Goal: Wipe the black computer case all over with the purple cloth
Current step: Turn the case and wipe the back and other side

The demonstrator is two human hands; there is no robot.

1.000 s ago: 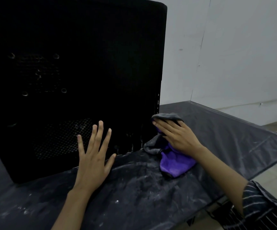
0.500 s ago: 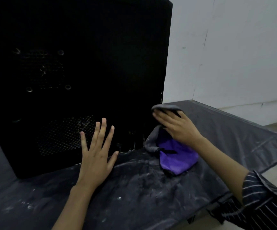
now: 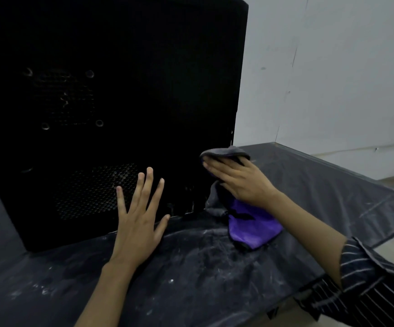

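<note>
While the black computer case stands upright on the dark, dust-streaked table, filling the upper left of the frame, both hands are at its lower right part. The left hand, at lower centre, lies flat with its fingers straight and fanned apart. The fingertips are against the side panel next to the perforated vent, and the thumb points right, near the case's bottom edge. It holds nothing.

Right of centre, the right hand presses the purple cloth against the lower right corner edge of the case. Its fingers are straight and close together, laid flat on the fabric; the thumb is hidden, so I cannot tell whether it pinches the cloth. A grey fold of the cloth curls over the fingertips at the top. The purple part hangs below the palm and rests on the table just beside the case. A striped sleeve shows at lower right, and a white wall fills the upper right.
</note>
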